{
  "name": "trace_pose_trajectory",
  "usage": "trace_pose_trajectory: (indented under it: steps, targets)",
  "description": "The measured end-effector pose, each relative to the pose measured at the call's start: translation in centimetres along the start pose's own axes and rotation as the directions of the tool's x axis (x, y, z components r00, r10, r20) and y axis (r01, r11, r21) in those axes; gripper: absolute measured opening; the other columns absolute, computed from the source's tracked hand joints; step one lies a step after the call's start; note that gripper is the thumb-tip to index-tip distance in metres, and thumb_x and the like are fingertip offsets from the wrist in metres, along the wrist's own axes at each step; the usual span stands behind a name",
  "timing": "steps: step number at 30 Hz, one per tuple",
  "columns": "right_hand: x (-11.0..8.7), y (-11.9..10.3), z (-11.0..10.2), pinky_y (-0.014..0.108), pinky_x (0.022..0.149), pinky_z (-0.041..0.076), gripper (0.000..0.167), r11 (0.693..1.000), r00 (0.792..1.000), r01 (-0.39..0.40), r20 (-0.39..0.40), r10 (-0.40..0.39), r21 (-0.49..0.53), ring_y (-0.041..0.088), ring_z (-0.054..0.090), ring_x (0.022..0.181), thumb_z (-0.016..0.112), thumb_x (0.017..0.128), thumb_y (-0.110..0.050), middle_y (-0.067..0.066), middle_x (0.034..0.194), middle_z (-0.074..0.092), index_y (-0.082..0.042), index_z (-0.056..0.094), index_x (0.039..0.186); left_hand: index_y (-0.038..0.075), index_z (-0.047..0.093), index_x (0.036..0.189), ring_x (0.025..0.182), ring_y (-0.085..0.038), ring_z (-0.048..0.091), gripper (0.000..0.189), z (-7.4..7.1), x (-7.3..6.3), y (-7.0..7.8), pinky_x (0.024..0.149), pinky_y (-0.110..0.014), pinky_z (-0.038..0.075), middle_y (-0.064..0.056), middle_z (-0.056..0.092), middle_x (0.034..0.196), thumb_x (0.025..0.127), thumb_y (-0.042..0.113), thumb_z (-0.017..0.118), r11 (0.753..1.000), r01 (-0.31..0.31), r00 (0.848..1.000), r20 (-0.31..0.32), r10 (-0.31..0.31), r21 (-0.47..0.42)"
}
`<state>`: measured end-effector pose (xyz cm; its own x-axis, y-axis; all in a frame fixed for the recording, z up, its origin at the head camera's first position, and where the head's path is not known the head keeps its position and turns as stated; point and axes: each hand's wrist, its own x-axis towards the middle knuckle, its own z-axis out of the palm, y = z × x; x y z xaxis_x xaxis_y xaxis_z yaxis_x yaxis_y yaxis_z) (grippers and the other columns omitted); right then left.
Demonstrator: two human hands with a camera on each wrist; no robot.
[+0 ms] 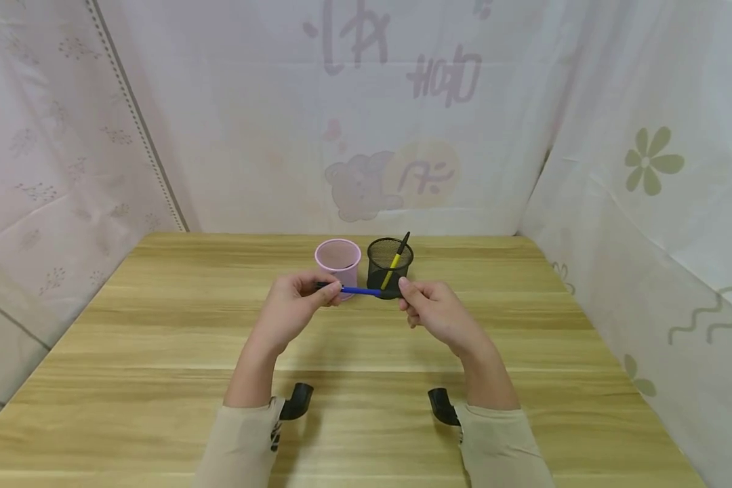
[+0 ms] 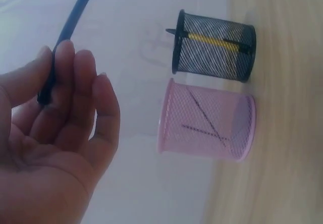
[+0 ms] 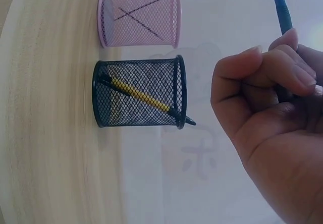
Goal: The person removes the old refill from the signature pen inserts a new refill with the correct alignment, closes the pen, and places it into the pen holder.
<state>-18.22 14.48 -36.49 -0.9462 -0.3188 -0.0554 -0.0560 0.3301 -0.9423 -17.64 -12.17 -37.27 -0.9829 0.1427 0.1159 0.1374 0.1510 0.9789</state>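
Note:
A blue pen with black ends (image 1: 360,291) is held level above the table between both hands. My left hand (image 1: 295,301) pinches its left end between thumb and fingers. At the other end, my right hand (image 1: 437,310) grips the black part, with its fingers curled. Just beyond the hands stand two mesh pen cups, a pink one (image 2: 202,143) on the left and a black one (image 3: 146,67) on the right. Inside the black cup leans a yellow and black pen (image 3: 141,98), its tip above the rim. Two thin dark sticks show crossed in the pink cup.
Both cups stand near the back edge of the wooden table (image 1: 354,420). Behind it hangs a pale printed cloth (image 1: 250,135), with more cloth along both sides. Black curved pieces (image 1: 297,401) stick out at the sleeve cuffs.

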Motion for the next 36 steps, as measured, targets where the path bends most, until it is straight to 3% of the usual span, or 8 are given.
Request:
trace_pose_trajectory:
  steps: [6,12,25,36]
  targets:
    - [0.4,0.1,0.2,0.031,0.075,0.049,0.044,1.0,0.999,-0.001,-0.038,0.0,-0.008,0.017,0.047,0.068,0.053,0.113,-0.036,0.0,0.074,0.05,-0.002,0.065,0.088,-0.003,0.076,0.101,0.078,-0.015,0.07,0.014,0.4,0.5,0.3,0.086,-0.034,0.063,0.001,0.069,0.074,0.102,0.01,0.072,0.999,0.028,0.997,-0.066,-0.03,-0.034]
    - [0.8,0.2,0.3,0.03,0.072,0.048,0.043,1.0,0.998,-0.011,-0.064,0.011,0.007,0.016,0.044,0.064,0.055,0.113,-0.034,-0.002,0.066,0.047,-0.001,0.066,0.088,-0.006,0.075,0.099,0.073,-0.012,0.068,0.012,0.9,0.7,0.3,0.078,-0.027,0.061,0.003,0.067,0.069,0.1,0.006,0.072,0.998,0.036,0.992,-0.115,-0.042,-0.055]
    - [1.2,0.1,0.4,0.028,0.065,0.044,0.04,1.0,0.991,0.009,-0.136,-0.012,-0.026,0.018,0.049,0.064,0.059,0.111,-0.031,-0.001,0.064,0.051,-0.002,0.067,0.086,-0.006,0.076,0.099,0.073,-0.011,0.069,0.012,1.0,0.9,0.1,0.08,-0.029,0.061,0.003,0.069,0.07,0.1,0.006,0.072,0.997,0.036,0.99,-0.135,-0.045,-0.066]
    - [1.4,0.1,0.8,0.029,0.064,0.043,0.038,0.998,0.984,0.009,-0.177,-0.02,-0.063,0.019,0.051,0.065,0.062,0.109,-0.03,0.001,0.065,0.054,-0.003,0.069,0.083,-0.006,0.075,0.098,0.074,-0.013,0.07,0.012,1.2,0.8,0.2,0.073,-0.024,0.056,0.002,0.069,0.07,0.1,0.005,0.072,0.996,0.06,0.984,-0.165,-0.069,-0.059]
